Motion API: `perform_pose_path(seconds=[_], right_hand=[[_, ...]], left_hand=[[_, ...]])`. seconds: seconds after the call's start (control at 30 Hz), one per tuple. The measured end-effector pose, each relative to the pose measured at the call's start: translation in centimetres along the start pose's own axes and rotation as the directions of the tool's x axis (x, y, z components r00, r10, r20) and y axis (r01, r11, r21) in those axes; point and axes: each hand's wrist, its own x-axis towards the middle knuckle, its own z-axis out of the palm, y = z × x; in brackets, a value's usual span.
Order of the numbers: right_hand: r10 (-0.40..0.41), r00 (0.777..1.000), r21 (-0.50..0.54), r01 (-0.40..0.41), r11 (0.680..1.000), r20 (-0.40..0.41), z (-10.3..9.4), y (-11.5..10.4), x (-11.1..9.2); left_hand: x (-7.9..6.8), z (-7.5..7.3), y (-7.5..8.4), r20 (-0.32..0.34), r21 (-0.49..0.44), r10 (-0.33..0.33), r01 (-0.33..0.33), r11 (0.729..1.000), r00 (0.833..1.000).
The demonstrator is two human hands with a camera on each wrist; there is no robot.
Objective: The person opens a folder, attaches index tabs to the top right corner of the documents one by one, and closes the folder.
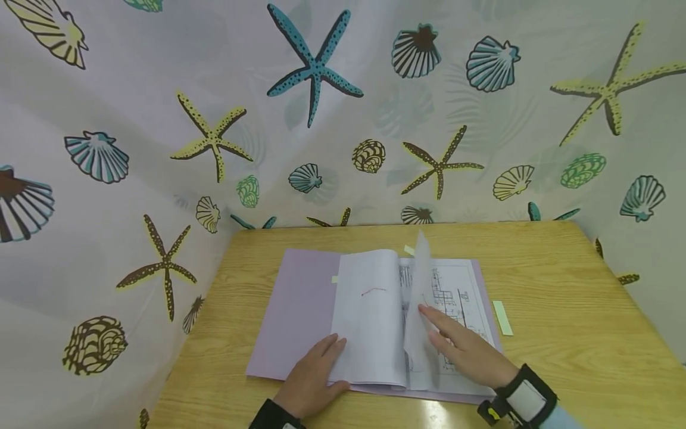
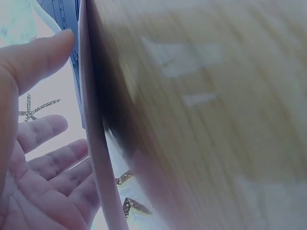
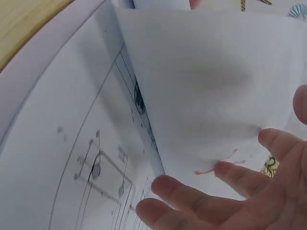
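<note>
A lilac folder point(image 1: 300, 298) lies spread out with a stack of blank-backed pages point(image 1: 370, 339) on its left side and a printed line-drawing sheet point(image 1: 463, 316) on its right. Between them one page point(image 1: 420, 286) stands nearly upright. My right hand point(image 1: 471, 351) touches that page; in the right wrist view its extended fingertips press against the white back, near a red pen mark point(image 3: 206, 171). My left hand point(image 1: 313, 381) rests at the lower left, fingers extended over the folder's bottom edge and the corner of the turned pages.
The wooden table point(image 1: 568, 322) carries a pale green paper strip point(image 1: 502, 317) just right of the folder. Small pale tabs stick out at the pages' edges. A cloth point(image 1: 343, 137) printed with shells and starfish hangs behind and at both sides.
</note>
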Motion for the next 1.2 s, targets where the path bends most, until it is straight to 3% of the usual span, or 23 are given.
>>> perform_pose_path(seconds=[0.13,0.27,0.57,0.83,1.0,1.2], right_hand=[[-0.044,0.999,-0.059,0.044,0.997,-0.004,1.3,-0.7,0.7],[-0.064,0.998,-0.051,0.065,0.997,0.015,2.5,-1.0,1.4],[0.03,0.999,-0.096,-0.027,0.995,0.031,3.9,-0.7,2.1],[-0.016,0.998,-0.203,0.026,0.979,0.053,5.2,0.0,2.4],[-0.048,0.998,-0.278,0.057,0.959,0.04,5.6,0.2,2.7],[-0.048,0.998,-0.328,0.058,0.943,0.04,6.0,0.3,3.0]], left_hand=[[0.0,-0.1,0.1,-0.019,-0.007,-0.002,0.002,1.0,1.0],[-0.1,0.0,0.1,-0.02,-0.001,-0.011,0.011,1.0,1.0],[-0.1,-0.1,-0.3,-0.085,-0.069,-0.023,0.018,0.997,0.996],[-0.1,-0.6,-1.0,-0.056,-0.032,-0.094,0.093,0.995,0.994],[-0.1,-1.0,-1.1,-0.015,-0.039,-0.106,0.105,0.994,0.994],[-0.1,-1.2,-0.8,-0.015,-0.025,-0.084,0.084,0.996,0.996]])
